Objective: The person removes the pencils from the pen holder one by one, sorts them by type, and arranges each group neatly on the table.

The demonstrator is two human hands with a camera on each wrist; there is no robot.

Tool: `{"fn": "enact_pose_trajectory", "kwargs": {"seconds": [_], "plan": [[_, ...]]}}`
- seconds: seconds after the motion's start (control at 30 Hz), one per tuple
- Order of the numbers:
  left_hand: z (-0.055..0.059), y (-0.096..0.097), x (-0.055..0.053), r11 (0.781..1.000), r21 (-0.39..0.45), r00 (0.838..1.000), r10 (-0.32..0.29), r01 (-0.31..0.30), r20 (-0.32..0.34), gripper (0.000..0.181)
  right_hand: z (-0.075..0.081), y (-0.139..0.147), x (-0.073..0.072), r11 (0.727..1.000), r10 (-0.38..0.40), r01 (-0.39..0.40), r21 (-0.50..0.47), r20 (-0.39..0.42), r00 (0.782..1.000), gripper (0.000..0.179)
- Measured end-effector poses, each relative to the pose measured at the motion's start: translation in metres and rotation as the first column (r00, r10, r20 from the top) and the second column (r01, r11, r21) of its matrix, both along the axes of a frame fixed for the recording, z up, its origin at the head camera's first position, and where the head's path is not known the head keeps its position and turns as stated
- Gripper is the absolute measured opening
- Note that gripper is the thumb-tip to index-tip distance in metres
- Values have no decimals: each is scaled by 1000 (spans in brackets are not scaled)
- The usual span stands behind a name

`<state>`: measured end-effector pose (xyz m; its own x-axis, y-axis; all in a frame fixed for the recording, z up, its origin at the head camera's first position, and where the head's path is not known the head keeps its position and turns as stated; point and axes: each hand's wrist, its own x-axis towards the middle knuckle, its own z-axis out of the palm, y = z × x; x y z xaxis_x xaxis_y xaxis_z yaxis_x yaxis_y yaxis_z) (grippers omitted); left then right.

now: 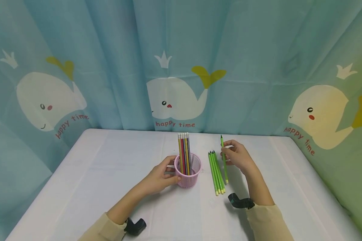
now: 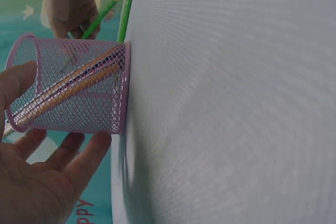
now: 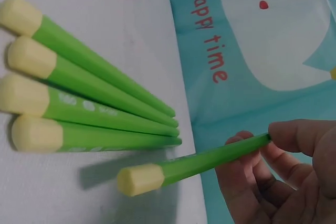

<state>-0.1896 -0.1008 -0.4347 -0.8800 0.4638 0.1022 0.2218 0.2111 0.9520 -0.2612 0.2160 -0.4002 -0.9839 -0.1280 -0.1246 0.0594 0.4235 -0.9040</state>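
Note:
A pink mesh pencil cup [image 1: 187, 181] stands upright on the table, holding several striped and coloured pencils [image 1: 184, 154] that lean to one side. My left hand [image 1: 158, 177] holds the cup from its left, thumb at the near side and fingers round the far side. To the right of the cup, several green pencils [image 1: 216, 174] lie side by side, dark tips away from me and pale yellow ends towards me. My right hand [image 1: 236, 154] pinches another green pencil [image 3: 210, 161] near its dark tip. This pencil slants over the table, its yellow end closest to the tabletop.
The table [image 1: 93, 187] has a white cover. Behind it hangs a blue-green curtain [image 1: 114, 67] printed with white whales and "happy time". A black wrist-worn device [image 1: 135, 227] sits at the left sleeve, and a similar black device [image 1: 240, 202] at the right.

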Motion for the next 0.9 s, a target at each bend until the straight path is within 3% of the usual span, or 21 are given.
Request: {"fn": "enact_pose_trajectory", "kwargs": {"seconds": [0.53, 0.9], "plan": [[2, 0, 1, 1000, 1, 1000, 2, -2, -1, 65, -17, 0, -5, 993, -4, -5, 115, 84, 996, 37], [1, 1, 1, 1000, 4, 1000, -3, 3, 0, 65, -24, -1, -5, 960, -30, -3, 278, 116, 993, 40]]}}
